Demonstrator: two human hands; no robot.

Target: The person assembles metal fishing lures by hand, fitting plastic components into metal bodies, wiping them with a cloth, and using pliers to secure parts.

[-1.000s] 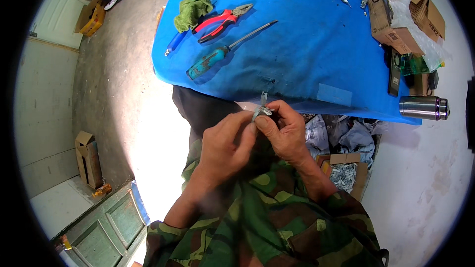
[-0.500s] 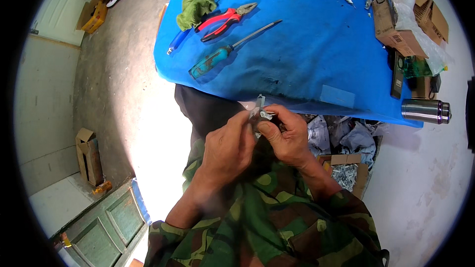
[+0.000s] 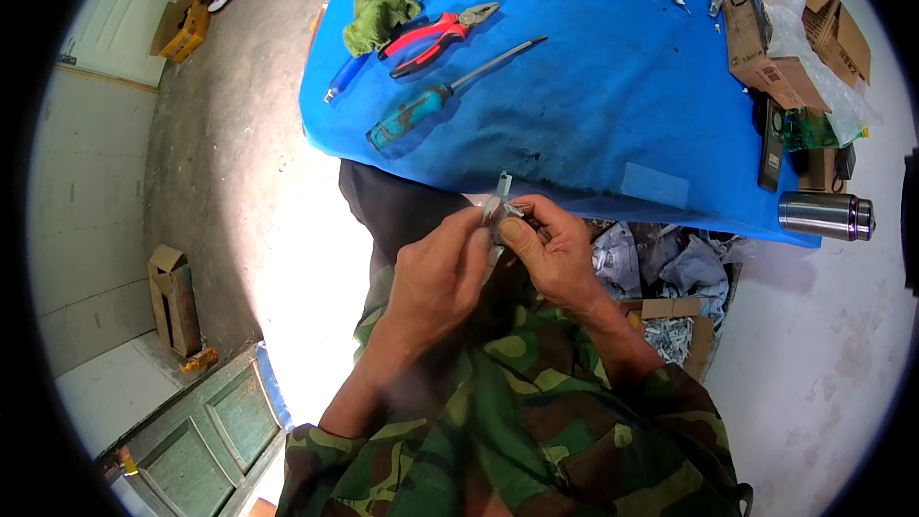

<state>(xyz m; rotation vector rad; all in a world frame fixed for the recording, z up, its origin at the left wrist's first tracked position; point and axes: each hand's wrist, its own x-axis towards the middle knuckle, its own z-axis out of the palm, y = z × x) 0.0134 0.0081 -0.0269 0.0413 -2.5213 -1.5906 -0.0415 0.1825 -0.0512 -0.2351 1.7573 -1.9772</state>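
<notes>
While pinched, small grey metal part [image 3: 498,206] between left hand [image 3: 436,273], right hand [image 3: 555,249].

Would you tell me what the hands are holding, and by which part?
Both hands, left and right, pinch a small grey metal piece around its lower half; its top end sticks out.

Small part [image 3: 499,203]: dull grey metal. Counter [image 3: 613,86]: matt blue cloth. Flask [image 3: 825,214]: glossy steel. Boxes [image 3: 775,48]: plain cardboard. Floor [image 3: 230,182]: rough concrete.

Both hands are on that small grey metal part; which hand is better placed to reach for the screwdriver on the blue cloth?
Probably left: the screwdriver lies up-left of the grey part, on the left hand's side.
</notes>
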